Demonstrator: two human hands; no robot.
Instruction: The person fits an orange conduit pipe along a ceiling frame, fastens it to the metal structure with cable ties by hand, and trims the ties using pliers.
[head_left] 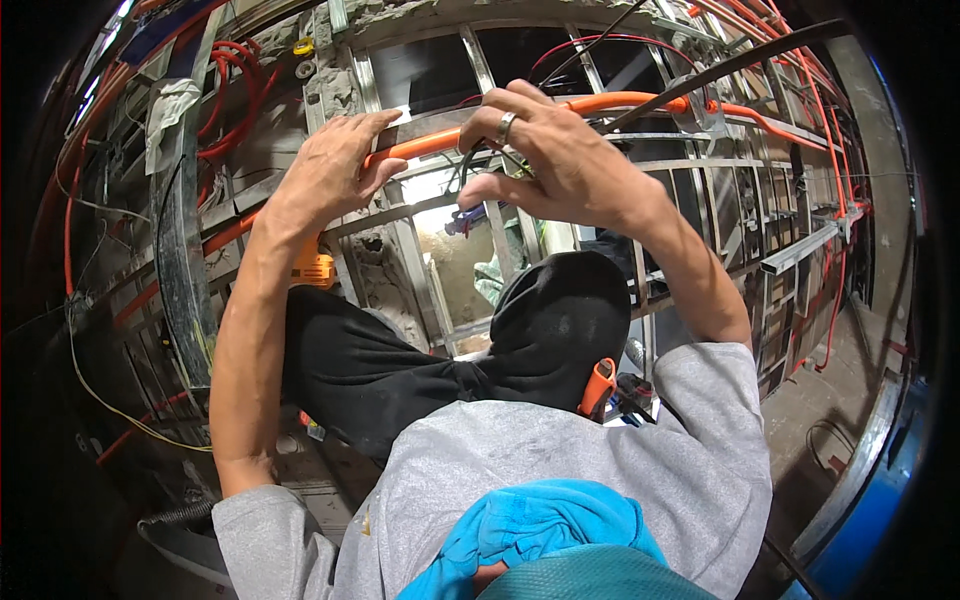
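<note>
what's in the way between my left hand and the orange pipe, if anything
Nothing visible: the left hand is at the orange pipe, fingers above it and thumb below. Whether the palm touches it can't be seen.

Far to your left, coiled red tubing point(228, 148) and a yellow roll point(304, 43); near right, a blue curved object point(878, 490).

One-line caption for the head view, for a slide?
Left hand and right hand at an orange pipe crossing a metal frame.
</note>
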